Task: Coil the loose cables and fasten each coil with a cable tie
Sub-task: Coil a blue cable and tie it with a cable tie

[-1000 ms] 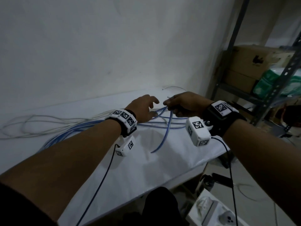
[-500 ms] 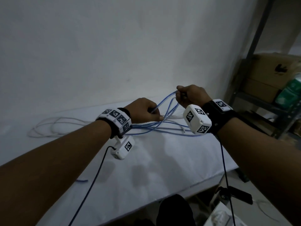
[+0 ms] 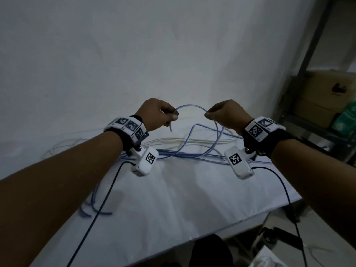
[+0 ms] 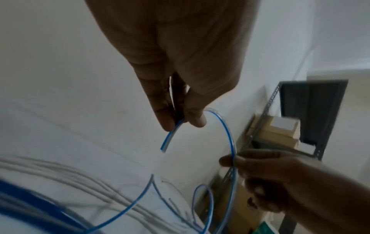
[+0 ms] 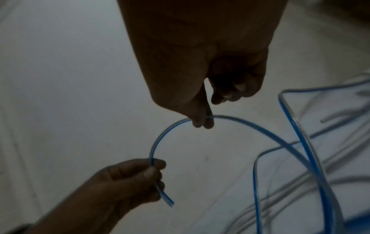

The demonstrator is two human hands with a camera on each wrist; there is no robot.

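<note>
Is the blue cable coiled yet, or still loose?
Still loose. The left hand and right hand pinch one arc of the blue cable near its end; the rest sprawls over the table.

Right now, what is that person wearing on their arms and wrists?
Both forearms are bare, with no sleeves. Each wrist carries a dark strap topped with white tiles printed with black square patterns. Under each wrist hangs a small white box with the same kind of marking, and a thin dark cable trails from each box.
</note>
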